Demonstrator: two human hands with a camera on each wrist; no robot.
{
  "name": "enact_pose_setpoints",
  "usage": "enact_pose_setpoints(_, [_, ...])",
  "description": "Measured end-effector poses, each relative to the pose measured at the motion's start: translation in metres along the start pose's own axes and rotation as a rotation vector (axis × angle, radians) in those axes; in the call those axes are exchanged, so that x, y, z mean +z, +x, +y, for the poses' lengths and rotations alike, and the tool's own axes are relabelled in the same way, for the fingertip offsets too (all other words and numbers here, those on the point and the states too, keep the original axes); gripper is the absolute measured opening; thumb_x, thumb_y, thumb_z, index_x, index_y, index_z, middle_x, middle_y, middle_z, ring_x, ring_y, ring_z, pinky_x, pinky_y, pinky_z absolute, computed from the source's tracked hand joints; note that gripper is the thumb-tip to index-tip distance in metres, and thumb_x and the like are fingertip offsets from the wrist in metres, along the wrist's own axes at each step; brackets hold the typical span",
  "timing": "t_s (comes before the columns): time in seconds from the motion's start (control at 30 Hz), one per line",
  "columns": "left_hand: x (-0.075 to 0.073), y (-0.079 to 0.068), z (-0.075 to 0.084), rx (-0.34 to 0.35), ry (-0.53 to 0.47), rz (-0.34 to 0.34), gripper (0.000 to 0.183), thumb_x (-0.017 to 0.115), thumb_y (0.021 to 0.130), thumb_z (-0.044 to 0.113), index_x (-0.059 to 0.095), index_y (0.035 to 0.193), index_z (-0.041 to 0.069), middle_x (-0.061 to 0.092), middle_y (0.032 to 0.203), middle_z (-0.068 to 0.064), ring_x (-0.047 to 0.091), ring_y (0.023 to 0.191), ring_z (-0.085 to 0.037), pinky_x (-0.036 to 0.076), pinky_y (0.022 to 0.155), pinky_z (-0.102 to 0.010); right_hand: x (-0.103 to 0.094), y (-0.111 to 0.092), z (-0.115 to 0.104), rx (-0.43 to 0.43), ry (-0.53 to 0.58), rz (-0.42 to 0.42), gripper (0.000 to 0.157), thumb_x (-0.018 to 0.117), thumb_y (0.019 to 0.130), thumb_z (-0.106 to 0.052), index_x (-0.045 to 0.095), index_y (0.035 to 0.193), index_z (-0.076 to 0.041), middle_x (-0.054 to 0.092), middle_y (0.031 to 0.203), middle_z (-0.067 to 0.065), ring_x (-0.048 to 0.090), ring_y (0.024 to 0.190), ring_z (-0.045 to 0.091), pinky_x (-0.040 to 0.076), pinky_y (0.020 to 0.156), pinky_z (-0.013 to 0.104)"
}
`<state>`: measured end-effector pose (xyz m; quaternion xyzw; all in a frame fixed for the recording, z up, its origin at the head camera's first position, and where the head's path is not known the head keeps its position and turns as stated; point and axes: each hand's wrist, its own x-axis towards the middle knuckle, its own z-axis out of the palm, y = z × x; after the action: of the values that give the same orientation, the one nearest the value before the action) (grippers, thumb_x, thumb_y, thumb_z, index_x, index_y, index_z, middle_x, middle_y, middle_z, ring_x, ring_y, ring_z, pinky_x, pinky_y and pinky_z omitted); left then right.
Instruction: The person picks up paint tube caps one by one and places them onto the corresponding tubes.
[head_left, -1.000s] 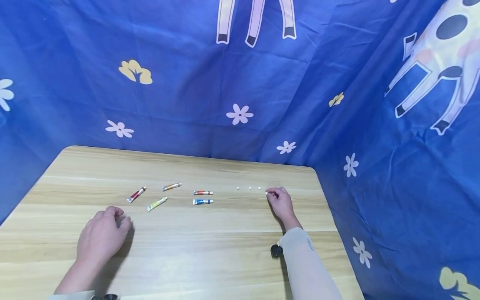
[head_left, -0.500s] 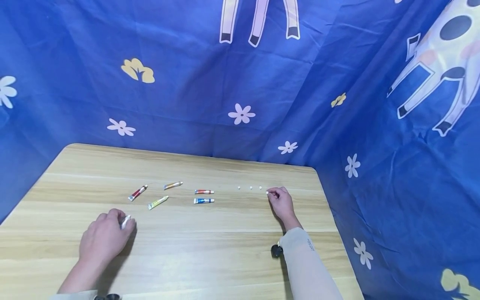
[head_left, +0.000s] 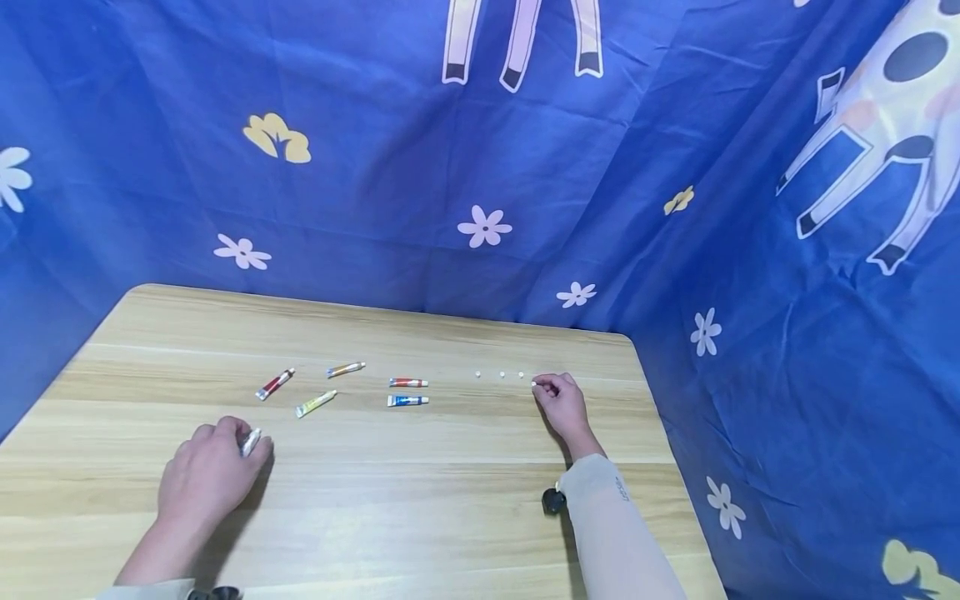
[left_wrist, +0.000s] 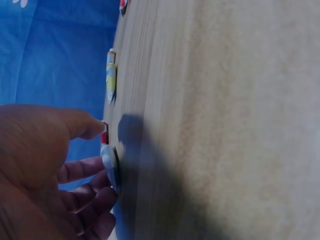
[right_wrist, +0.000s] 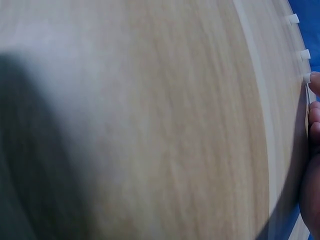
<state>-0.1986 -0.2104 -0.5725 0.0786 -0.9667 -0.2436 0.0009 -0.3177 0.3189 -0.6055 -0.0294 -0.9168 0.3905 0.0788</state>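
My left hand point(head_left: 210, 471) is at the front left of the table, thumb and fingers spread beside a whitish paint tube point(head_left: 251, 442). In the left wrist view that tube point(left_wrist: 109, 165) lies along the fingertips, with the thumb standing apart from it. At the right, my right hand point(head_left: 564, 408) pinches a small white cap-like piece point(head_left: 534, 384) at the tabletop. Three similar white pieces stand in a row to its left: one point(head_left: 477, 375), another point(head_left: 502, 375) and the nearest point(head_left: 521, 375). The right fingers are mostly cut off in the right wrist view.
Several paint tubes lie farther back: dark red point(head_left: 275, 384), ochre point(head_left: 346, 370), yellow point(head_left: 316, 404), orange-red point(head_left: 408, 382) and blue point(head_left: 407, 401). A blue patterned curtain point(head_left: 360, 192) hangs behind and to the right of the wooden table point(head_left: 420, 517).
The left hand's thumb and fingers have parted, so the whitish tube between them now shows. The right hand keeps its place at the small white piece. The head view has shifted slightly.
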Motion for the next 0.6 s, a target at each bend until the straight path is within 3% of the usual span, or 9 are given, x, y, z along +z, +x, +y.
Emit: enact_pose_setpoints(0.6, [-0.0009,-0.0011,0.0026,-0.007,0.008,-0.011,0.047,0.066,0.103,0.033,0.061,0.123,-0.01,0.065,0.111,-0.039,0.064,0.09,-0.057,0.05,0.07,-0.064,0.0017,-0.0012,-0.0017,0.007,-0.035,0.003,0.012,0.077,0.101,-0.015,0.082,0.111,-0.01,0.062,0.097,0.003,0.054,0.086,0.01,0.046,0.076,0.02])
